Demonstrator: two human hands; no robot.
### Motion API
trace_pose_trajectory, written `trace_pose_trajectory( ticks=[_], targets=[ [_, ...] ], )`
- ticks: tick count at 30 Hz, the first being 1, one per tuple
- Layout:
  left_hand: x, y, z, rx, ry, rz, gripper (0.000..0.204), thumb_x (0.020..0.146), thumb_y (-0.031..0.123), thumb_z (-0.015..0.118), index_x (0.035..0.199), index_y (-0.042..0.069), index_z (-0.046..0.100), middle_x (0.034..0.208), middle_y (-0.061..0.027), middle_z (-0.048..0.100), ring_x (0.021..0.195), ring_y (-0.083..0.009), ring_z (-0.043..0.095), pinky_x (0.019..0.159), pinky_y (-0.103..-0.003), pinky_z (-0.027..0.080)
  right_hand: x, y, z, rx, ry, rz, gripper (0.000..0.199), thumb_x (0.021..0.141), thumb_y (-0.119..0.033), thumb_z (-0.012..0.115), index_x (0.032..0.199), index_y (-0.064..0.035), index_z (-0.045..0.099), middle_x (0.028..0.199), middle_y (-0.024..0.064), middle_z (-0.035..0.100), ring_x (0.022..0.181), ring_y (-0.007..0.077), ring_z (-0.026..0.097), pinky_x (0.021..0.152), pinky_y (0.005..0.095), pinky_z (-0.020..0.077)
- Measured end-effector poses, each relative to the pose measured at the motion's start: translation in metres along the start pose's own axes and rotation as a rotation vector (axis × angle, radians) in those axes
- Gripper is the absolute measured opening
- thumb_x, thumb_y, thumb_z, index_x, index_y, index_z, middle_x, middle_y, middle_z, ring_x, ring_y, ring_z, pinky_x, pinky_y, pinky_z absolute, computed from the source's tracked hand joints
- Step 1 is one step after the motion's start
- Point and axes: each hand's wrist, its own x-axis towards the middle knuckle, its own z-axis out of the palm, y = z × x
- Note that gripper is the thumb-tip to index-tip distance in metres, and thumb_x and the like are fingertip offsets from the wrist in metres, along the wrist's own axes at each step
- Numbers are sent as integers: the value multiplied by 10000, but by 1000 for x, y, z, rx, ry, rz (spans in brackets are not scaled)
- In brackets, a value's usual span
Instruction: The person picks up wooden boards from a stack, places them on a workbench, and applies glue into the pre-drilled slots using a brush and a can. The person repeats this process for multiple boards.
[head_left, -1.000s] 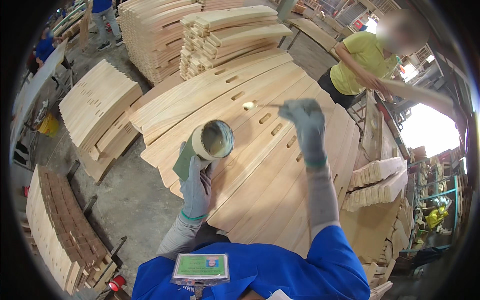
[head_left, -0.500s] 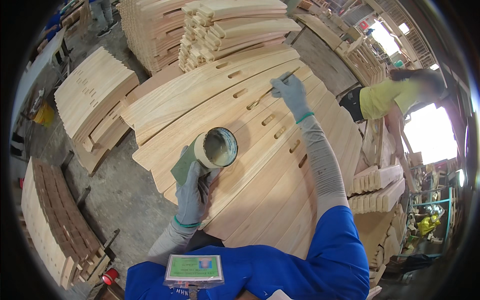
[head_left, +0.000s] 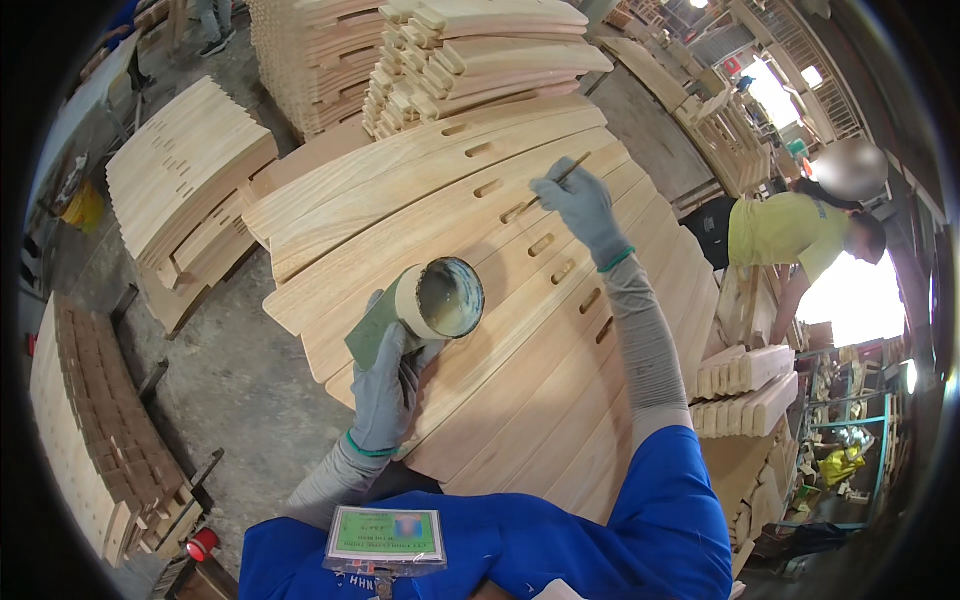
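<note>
My left hand [head_left: 382, 398], in a grey glove, is wrapped round a cup-like container [head_left: 411, 300] with a pale rim and a green outer side. Its mouth tilts to the right, and greyish liquid shows inside. My gloved right hand [head_left: 584, 204] grips a thin wooden brush [head_left: 573, 166], whose lower end reaches into or just over a slot [head_left: 511, 213] in one of the boards. Beneath both hands lies a row of curved wooden boards [head_left: 470, 390], side by side, several with an oval slot. Whether the brush tip touches the wood I cannot tell.
Stacked slatted pieces [head_left: 490, 50] rise beyond the boards. More wooden stacks stand at left [head_left: 190, 170] and lower left [head_left: 85, 430]. On the right, a person in a yellow shirt [head_left: 785, 232] leans beside piled wood [head_left: 750, 385]. A red object [head_left: 202, 544] sits lower left.
My right hand has shifted slightly down and left with the brush, its lower end now at the slot. The container stays nearly in place. The person at right has changed posture.
</note>
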Motion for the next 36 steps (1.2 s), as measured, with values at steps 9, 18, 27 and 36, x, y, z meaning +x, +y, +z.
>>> trace_pose_trajectory(
  ticks=[9, 18, 27, 36],
  targets=[
    [-8, 2, 3, -56, -65, -17, 482, 985, 172, 392, 1408, 38, 204, 1312, -127, 432, 1152, -262, 518, 952, -384, 486, 0, 10, -15, 250, 185, 180, 151, 806, -53, 650, 866, 55, 562, 787, 116, 624, 697, 160, 644, 625, 253, 566],
    [-9, -6, 2, -53, -109, 77, 464, 974, 170, 428, 1397, 70, 268, 1297, -109, 459, 1125, -236, 537, 923, -360, 499, -63, -56, -41, 419, 322, 26, 92, 818, -5, 617, 839, 39, 538, 813, 128, 639, 732, 166, 648, 636, 265, 569],
    [-49, 18, 57, 327, -270, 393, 393, 974, 77, 410, 1358, 17, 353, 1242, -97, 500, 1013, -173, 587, 767, -260, 560, -200, -156, -34, 150, 243, -468, 107, 816, 31, 637, 879, 11, 554, 837, 105, 648, 736, 137, 617, 675, 258, 507],
    [-103, 12, 102, 143, -241, 590, 526, 948, 30, 435, 1424, 13, 214, 1355, -129, 411, 1215, -207, 449, 1033, -400, 388, -295, -175, -15, 55, 539, -570, 178, 802, 33, 652, 937, -13, 545, 879, 150, 662, 722, 208, 655, 592, 281, 516]
  ],
)
